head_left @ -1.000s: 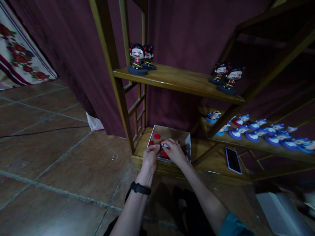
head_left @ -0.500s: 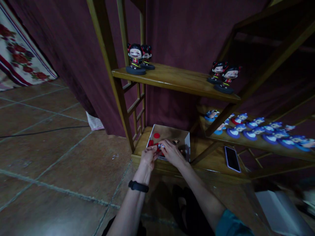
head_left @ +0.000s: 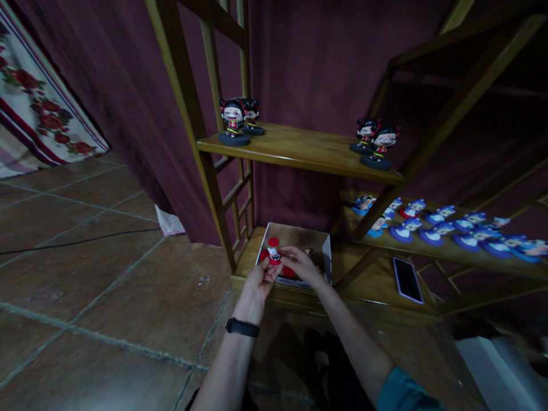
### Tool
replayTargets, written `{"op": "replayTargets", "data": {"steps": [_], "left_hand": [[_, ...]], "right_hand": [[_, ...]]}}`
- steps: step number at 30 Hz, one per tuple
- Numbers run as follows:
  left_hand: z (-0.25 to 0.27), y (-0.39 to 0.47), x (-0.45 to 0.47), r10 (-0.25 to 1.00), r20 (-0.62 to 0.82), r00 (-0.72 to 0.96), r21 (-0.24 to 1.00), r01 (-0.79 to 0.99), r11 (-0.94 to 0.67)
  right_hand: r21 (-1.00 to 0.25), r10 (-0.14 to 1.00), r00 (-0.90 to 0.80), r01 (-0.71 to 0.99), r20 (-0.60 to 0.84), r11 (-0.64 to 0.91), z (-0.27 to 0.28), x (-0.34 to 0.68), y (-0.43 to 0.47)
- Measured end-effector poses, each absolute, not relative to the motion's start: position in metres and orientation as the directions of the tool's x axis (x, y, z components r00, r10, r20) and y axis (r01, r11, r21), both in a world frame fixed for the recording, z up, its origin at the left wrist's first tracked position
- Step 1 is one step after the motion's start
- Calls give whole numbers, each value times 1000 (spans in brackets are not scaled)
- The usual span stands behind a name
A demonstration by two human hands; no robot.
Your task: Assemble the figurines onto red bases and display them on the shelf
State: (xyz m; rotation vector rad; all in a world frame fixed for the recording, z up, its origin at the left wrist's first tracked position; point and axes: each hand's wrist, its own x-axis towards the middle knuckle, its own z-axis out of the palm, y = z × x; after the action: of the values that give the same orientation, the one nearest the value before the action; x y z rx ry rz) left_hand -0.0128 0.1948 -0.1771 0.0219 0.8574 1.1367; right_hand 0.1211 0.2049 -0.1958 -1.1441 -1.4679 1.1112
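Observation:
A small figurine [head_left: 273, 254] with a white and dark body on a round red base stands upright over a shallow open box [head_left: 327, 260]. My left hand [head_left: 258, 279] grips the figurine's base from the lower left, its fingers under the rim. From the right, my right hand [head_left: 302, 266] reaches over the box with its fingertips and thumb closed at the edge of the same base. Inside the box lie more red pieces and a small dark-and-gold item [head_left: 308, 251], partly covered by my right hand.
The box sits on the low shelf of a wooden rack [head_left: 299, 145]. Black-haired figurines [head_left: 233, 120] stand at both ends of the upper shelf. Several blue and white figurines [head_left: 440, 231] fill the right shelf, with a phone [head_left: 407, 279] below them. A white box [head_left: 492, 371] is at lower right.
The figurine has turned upright and shows more clearly between my fingers. My right hand has drawn back to the right, uncovering it. The view has shifted slightly.

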Motion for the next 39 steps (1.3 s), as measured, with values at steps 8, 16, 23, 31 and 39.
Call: {"op": "replayTargets", "data": {"steps": [8,16,23,31,39], "left_hand": [[-173,191,-18,786,-583,204,484,-690,538],[-172,191,-23,817,-556,153,596,-612,520],[-172,193,-21,840,-540,52,632,-634,445],[-177,183,-15,845,-528,87,597,-669,442],[-178,145,-2,923,-380,55,755,-558,344]], "right_hand": [[-996,957,-277,-64,83,68,-198,113,207],[-992,901,-430,-124,61,8,-180,122,202],[-994,914,-403,-112,55,11,-191,126,205],[-990,928,-364,-139,79,29,-186,129,194],[-978,974,-217,-209,71,25,-192,139,147]]}}
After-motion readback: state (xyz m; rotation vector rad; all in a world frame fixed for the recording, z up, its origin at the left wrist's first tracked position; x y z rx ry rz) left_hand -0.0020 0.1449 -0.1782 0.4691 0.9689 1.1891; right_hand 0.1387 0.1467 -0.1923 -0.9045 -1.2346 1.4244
